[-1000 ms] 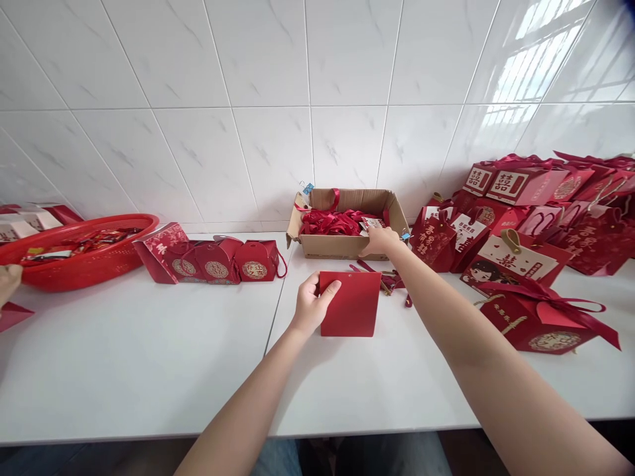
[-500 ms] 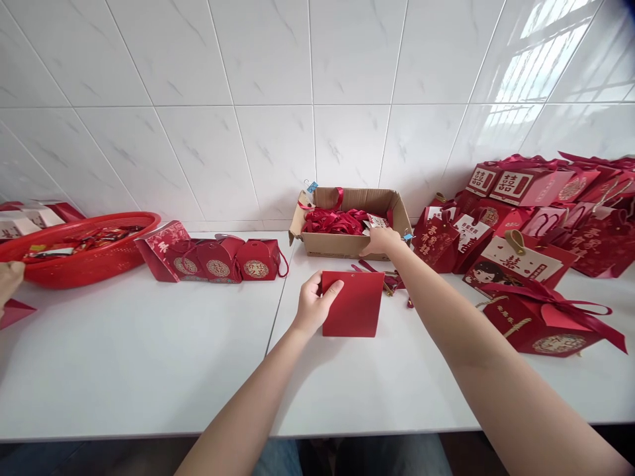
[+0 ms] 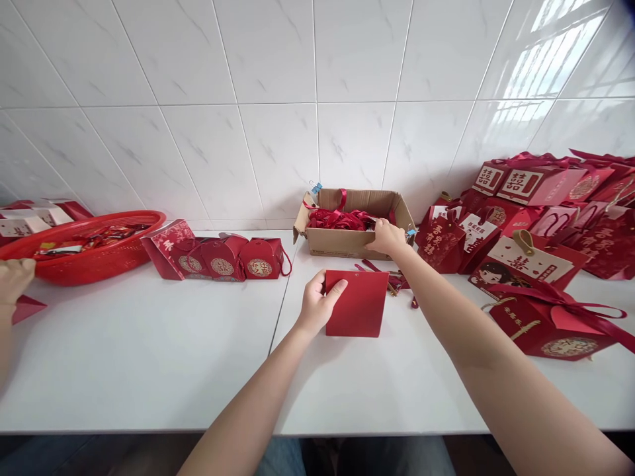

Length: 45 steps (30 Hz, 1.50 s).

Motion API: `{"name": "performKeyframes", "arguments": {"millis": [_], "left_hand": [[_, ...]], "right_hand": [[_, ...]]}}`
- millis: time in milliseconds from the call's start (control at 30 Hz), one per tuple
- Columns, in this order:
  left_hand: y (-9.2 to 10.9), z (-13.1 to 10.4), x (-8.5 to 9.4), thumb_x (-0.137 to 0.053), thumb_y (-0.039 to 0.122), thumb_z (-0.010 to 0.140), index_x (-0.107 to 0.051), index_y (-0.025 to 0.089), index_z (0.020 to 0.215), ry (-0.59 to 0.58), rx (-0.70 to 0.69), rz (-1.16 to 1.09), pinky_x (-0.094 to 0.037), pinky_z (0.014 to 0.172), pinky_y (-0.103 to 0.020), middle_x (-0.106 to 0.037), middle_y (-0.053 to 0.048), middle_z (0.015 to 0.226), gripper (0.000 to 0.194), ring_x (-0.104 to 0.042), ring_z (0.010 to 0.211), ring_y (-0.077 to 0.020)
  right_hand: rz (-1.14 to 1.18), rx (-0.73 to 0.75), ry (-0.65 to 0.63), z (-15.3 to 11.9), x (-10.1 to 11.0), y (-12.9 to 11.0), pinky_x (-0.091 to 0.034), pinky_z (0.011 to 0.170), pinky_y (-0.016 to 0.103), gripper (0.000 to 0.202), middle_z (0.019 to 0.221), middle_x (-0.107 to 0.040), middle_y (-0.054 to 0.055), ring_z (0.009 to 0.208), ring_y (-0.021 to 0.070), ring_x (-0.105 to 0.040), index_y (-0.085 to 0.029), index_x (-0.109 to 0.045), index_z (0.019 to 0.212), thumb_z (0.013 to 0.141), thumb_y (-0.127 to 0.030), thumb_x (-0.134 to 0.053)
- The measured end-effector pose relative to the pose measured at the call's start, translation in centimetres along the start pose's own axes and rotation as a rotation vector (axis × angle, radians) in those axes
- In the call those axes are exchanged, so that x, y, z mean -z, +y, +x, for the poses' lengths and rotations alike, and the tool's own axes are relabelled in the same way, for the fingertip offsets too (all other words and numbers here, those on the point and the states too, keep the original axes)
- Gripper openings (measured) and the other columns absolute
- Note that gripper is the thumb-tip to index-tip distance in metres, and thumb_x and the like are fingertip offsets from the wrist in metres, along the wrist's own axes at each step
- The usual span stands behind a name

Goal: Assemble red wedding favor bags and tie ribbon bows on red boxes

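Observation:
A plain red paper box (image 3: 358,307) stands on the white table, its upper left edge pinched in my left hand (image 3: 320,304), thumb on the front. My right hand (image 3: 389,238) is at the right part of an open cardboard box (image 3: 342,244), fingers curled over its front rim. What those fingers hold, if anything, is too small to make out. Dark red ribbons (image 3: 342,219) fill the cardboard box. Between it and the red paper box lie several short straps (image 3: 394,283).
Filled red gift boxes (image 3: 546,192) are piled at the right, a ribbon-tied one (image 3: 560,327) in front. Small red boxes (image 3: 223,259) stand left of centre. At far left, another person's hand (image 3: 14,284) is by a red basket (image 3: 99,261) of wrapped items.
The view has shifted slightly. My right hand has drawn in a little, and the white card seen by its fingers is now mostly hidden. The other person's hand shows more at the left.

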<state>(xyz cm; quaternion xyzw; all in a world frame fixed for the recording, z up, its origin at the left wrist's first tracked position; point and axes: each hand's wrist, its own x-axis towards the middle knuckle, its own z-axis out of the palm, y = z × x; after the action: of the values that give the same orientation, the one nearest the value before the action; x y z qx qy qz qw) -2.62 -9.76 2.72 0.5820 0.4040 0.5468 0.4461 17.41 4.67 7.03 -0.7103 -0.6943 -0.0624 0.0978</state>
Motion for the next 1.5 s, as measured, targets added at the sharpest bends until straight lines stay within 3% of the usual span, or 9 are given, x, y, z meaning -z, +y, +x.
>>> {"name": "performKeyframes", "arguments": {"millis": [167,300,533,800,967,1100,1200,1367,1500], "left_hand": [[0.9,-0.2,-0.2,-0.070,0.048,0.070,-0.065,0.026,0.082,0.054,0.025,0.081,-0.053,0.066,-0.036,-0.071,0.001,0.076,0.025,-0.067,0.085,-0.0260],[1.0,-0.2,-0.1,-0.070,0.049,0.069,-0.066,0.028,0.083,0.060,0.044,0.114,-0.054,0.065,-0.039,-0.071,0.002,0.074,0.025,-0.067,0.089,-0.0287],[0.7,-0.2,0.0,-0.069,0.049,0.070,-0.067,0.028,0.084,0.081,0.035,0.119,-0.054,0.066,-0.040,-0.071,0.002,0.074,0.025,-0.067,0.092,-0.0300],[0.9,-0.2,-0.1,-0.069,0.048,0.071,-0.066,0.028,0.083,0.063,0.000,0.122,-0.054,0.065,-0.039,-0.070,0.001,0.076,0.024,-0.067,0.087,-0.0283],[0.3,-0.1,-0.1,-0.068,0.048,0.073,-0.063,0.024,0.085,0.017,-0.041,0.025,-0.054,0.067,-0.036,-0.070,-0.002,0.083,0.027,-0.066,0.082,-0.0243],[-0.4,0.2,0.1,-0.067,0.048,0.076,-0.060,0.020,0.089,-0.030,-0.029,-0.015,-0.053,0.068,-0.031,-0.068,-0.006,0.089,0.031,-0.064,0.080,-0.0200],[-0.7,0.3,0.3,-0.067,0.047,0.077,-0.059,0.018,0.090,-0.054,-0.028,-0.034,-0.051,0.068,-0.028,-0.067,-0.006,0.089,0.032,-0.063,0.080,-0.0182],[-0.7,0.4,0.3,-0.067,0.045,0.077,-0.058,0.018,0.088,-0.061,-0.026,-0.040,-0.050,0.066,-0.026,-0.065,-0.004,0.085,0.030,-0.061,0.076,-0.0165],[-0.6,0.4,0.2,-0.067,0.044,0.077,-0.058,0.018,0.085,-0.056,-0.033,-0.038,-0.049,0.065,-0.026,-0.063,-0.003,0.080,0.029,-0.060,0.074,-0.0158]], "right_hand": [[-0.002,0.012,-0.073,0.1,0.7,0.0,-0.050,0.084,0.041,0.059,0.135,-0.045,0.017,0.109,0.0308,-0.057,-0.017,-0.055,0.119,0.071,-0.049,-0.066],[-0.002,-0.008,-0.161,0.3,1.3,-0.2,-0.051,0.078,0.038,0.041,0.107,-0.063,0.014,0.094,0.0287,-0.063,-0.017,-0.065,0.097,0.071,-0.048,-0.066],[0.009,0.022,-0.161,0.4,1.1,0.1,-0.050,0.078,0.037,0.046,0.106,-0.066,0.010,0.096,0.0273,-0.062,-0.022,-0.062,0.108,0.069,-0.045,-0.067],[-0.003,0.023,-0.146,0.6,0.5,0.4,-0.050,0.072,0.036,0.036,0.094,-0.067,0.011,0.087,0.0270,-0.064,-0.019,-0.066,0.090,0.070,-0.048,-0.066],[-0.002,0.063,-0.029,0.0,0.0,0.7,-0.048,0.084,0.040,0.050,0.119,-0.061,0.014,0.104,0.0295,-0.059,-0.017,-0.059,0.112,0.074,-0.048,-0.064],[0.002,0.070,0.085,-0.3,-0.7,0.9,-0.041,0.096,0.044,0.079,0.150,-0.028,0.019,0.126,0.0318,-0.044,-0.015,-0.034,0.139,0.074,-0.045,-0.066],[0.024,0.075,0.139,-0.1,-1.3,1.2,-0.039,0.099,0.046,0.086,0.154,-0.017,0.017,0.131,0.0317,-0.038,-0.016,-0.031,0.141,0.070,-0.045,-0.070],[0.217,0.181,0.235,-0.5,-1.2,2.1,-0.029,0.109,0.044,0.083,0.155,-0.017,0.015,0.138,0.0273,-0.030,-0.015,-0.026,0.144,0.076,-0.045,-0.064],[0.442,0.106,0.496,-2.5,1.2,2.3,-0.037,0.104,0.039,0.055,0.149,-0.030,0.014,0.137,0.0245,-0.032,-0.016,-0.032,0.142,0.091,-0.036,-0.039]]}}
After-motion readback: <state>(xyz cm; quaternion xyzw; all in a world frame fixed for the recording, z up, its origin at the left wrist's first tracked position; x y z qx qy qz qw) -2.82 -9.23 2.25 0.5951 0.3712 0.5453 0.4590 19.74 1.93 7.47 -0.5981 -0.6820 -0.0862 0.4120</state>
